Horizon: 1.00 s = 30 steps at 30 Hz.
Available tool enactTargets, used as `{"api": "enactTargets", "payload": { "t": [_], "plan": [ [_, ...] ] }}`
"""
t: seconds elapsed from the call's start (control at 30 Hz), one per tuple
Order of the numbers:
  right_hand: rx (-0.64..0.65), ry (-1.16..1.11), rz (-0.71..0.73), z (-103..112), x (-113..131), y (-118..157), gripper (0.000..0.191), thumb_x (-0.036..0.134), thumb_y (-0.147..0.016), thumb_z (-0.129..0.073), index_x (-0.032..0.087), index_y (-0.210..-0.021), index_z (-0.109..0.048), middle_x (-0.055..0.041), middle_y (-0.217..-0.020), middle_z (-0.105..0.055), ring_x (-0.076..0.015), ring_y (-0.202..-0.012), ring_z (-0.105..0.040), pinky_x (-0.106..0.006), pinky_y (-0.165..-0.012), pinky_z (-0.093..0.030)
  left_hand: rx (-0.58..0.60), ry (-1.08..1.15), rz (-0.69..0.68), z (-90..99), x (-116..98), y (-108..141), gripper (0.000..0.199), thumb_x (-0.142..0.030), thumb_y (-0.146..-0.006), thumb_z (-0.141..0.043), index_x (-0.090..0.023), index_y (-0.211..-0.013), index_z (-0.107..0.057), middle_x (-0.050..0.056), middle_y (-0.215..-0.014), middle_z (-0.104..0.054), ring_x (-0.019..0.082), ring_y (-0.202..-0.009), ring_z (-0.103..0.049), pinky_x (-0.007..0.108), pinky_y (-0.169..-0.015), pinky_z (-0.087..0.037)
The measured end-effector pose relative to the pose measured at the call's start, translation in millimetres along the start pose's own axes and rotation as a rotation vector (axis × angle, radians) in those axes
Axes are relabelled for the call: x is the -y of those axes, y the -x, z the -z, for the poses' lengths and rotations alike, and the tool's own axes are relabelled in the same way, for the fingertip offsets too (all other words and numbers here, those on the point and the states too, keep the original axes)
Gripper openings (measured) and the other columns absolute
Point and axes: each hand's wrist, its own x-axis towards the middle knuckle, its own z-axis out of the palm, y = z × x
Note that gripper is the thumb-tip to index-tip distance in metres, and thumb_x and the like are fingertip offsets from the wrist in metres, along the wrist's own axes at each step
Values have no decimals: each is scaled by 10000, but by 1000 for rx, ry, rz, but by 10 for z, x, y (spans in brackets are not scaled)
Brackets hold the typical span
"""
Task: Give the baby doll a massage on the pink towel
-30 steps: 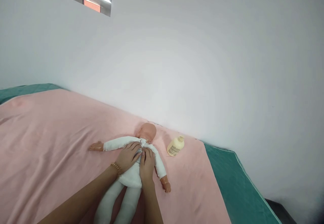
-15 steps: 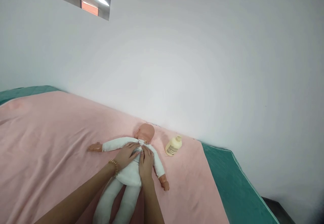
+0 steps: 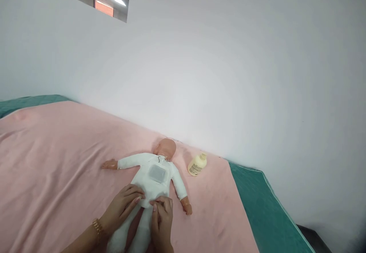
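A doll with a white cloth body (image 3: 151, 186) lies on its back on a pink sheet (image 3: 71, 150), arms spread. A grey rectangular patch (image 3: 157, 173) shows on its chest. My left hand (image 3: 122, 206), with a gold bracelet at the wrist, rests at the doll's hip on the left side, fingers together and bent. On the lower belly, near the top of the legs, my right hand (image 3: 162, 216) has its fingers curled against the cloth; whether it pinches the fabric is too small to tell. Beyond the doll's arm stands a cream bottle (image 3: 197, 164) with a printed label.
Behind the sheet rises a pale wall (image 3: 200, 74) with a mirror-like panel (image 3: 114, 1) at the upper left. Green covering (image 3: 265, 203) shows at the right and far left. A dark object (image 3: 313, 237) lies at the lower right.
Both my hands have moved from the doll's chest down to its hips and lower belly, uncovering the grey patch. My fingers are more bent than before.
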Motion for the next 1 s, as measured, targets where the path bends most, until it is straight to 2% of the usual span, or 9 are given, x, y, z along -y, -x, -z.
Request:
{"api": "enactTargets", "payload": {
  "t": [0.1,0.23,0.33,0.57,0.77,0.87,1.0],
  "plan": [
    [36,15,-51,-35,-13,-21,288,191,-962,-410,249,-931,-690,-54,-923,-624,-223,-924,-563,-378,-816,-443,35,32,74,-27,-2,-2,331,-286,-1017,-367,-224,-1068,-688,43,-1087,-666,189,-1075,-557,328,-976,-438],
    [44,-15,-104,-93,-74,-35,305,160,-953,-405,244,-882,-690,-49,-904,-623,-220,-921,-562,-378,-827,-435,71,29,97,-25,-36,-58,326,-311,-1014,-380,-210,-1032,-690,51,-1067,-670,196,-1064,-558,331,-960,-444],
    [37,-51,-119,-98,-98,-38,306,169,-956,-410,248,-869,-693,-47,-911,-625,-219,-930,-567,-376,-840,-435,94,-1,73,-1,-81,-101,322,-314,-1015,-382,-211,-1017,-687,46,-1042,-675,194,-1033,-569,332,-945,-448],
    [-44,-76,-84,-26,-59,-152,303,252,-980,-402,230,-941,-701,-72,-978,-622,-219,-970,-585,-358,-849,-456,40,-135,-42,-10,-73,-201,292,-294,-1003,-405,-228,-1071,-681,46,-1103,-667,202,-1086,-565,358,-978,-421],
    [-47,11,-122,-146,-86,-177,321,251,-980,-402,234,-890,-709,-64,-917,-653,-222,-914,-593,-363,-814,-450,128,-94,-6,-75,58,-279,333,-327,-1009,-387,-223,-1011,-704,50,-1034,-694,197,-999,-613,342,-923,-472],
    [-45,41,-153,-172,-69,-200,320,250,-973,-415,235,-841,-707,-61,-893,-658,-230,-901,-591,-369,-808,-439,122,-52,21,-77,103,-286,346,-344,-1007,-388,-215,-981,-708,59,-1017,-697,203,-985,-615,346,-922,-479],
    [-28,-7,-176,-100,3,-291,331,291,-985,-406,232,-834,-694,-56,-890,-649,-225,-897,-588,-361,-813,-437,92,-9,28,-42,83,-296,326,-350,-1001,-402,-220,-1011,-701,60,-1047,-691,204,-1017,-603,342,-935,-468]
  ]
}}
